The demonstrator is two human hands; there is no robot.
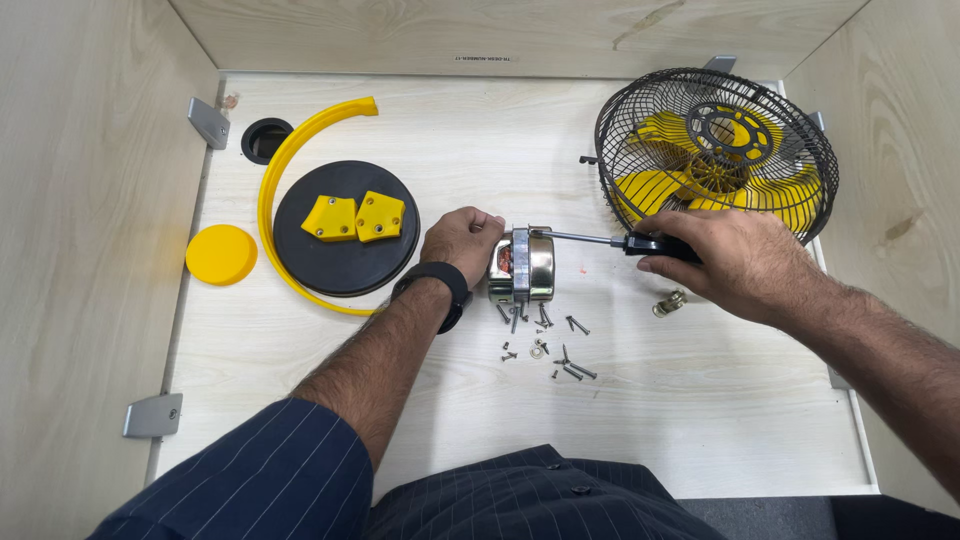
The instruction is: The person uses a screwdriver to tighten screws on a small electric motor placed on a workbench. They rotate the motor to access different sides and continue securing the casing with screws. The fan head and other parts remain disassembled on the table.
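The left hand (462,240) has its fingers curled tight around the end of a small silver metal motor housing (522,265), pinning it down near the middle of the pale wood-grain tabletop (700,420). The right hand (735,262) is closed on the black handle of a screwdriver (600,240), its shaft lying nearly flat and the tip meeting the top of the motor. To do this bit well, it probably pays to keep the shaft dead in line with the screw and let the left hand stop the housing from rolling, otherwise the tip could slip.

Just in front of the motor sits a scatter of small loose screws and washers (545,345), and a little brass fitting (668,302) lies below the right hand. A black wire fan cage with yellow blades (715,150) sits in the far right corner. Toward the left edge there's a round black base disc (345,240) carrying two yellow plastic blocks (354,217), a curved yellow strip (285,165) and a round yellow cap (221,254). Light wooden walls box the tabletop in on three sides.
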